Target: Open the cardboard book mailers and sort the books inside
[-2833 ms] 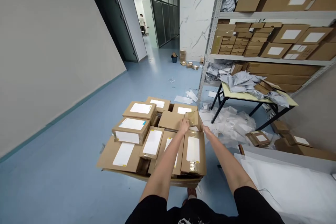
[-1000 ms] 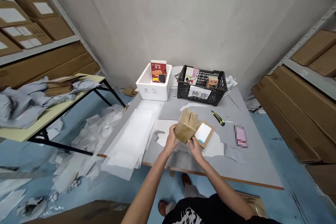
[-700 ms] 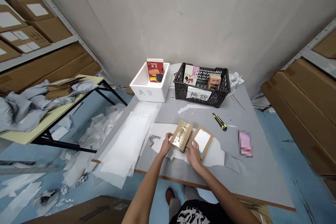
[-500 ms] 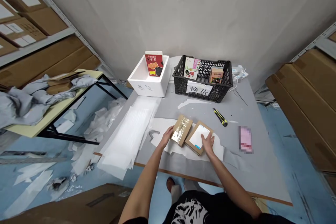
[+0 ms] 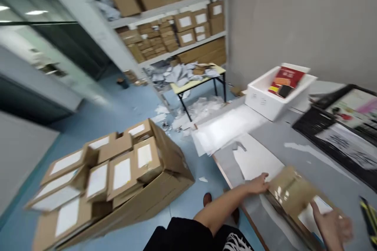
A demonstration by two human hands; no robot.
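Two flat brown cardboard parcels lie side by side near the table's front edge, at the lower right. My left hand [image 5: 259,183] grips the near-left end of the tape-covered parcel [image 5: 290,188], its thumb on top. My right hand [image 5: 332,221], blurred, is closed around the far side of the labelled parcel [image 5: 303,204], with the thumb over its white label. White paper [image 5: 259,157] lies under and beside the parcels. A black and yellow utility knife [image 5: 368,219] rests at the right edge of the view.
A white foam box [image 5: 262,100] with a red book and a black crate [image 5: 321,125] with a paper sign stand on the table. White foam sheets [image 5: 229,127] overhang its left edge. A large carton [image 5: 173,180] of labelled parcels sits on the floor, near shelves [image 5: 182,4].
My view has swung left, bringing the large carton of parcels and the shelves into sight. Both hands stay on the two parcels, which now lie close together.
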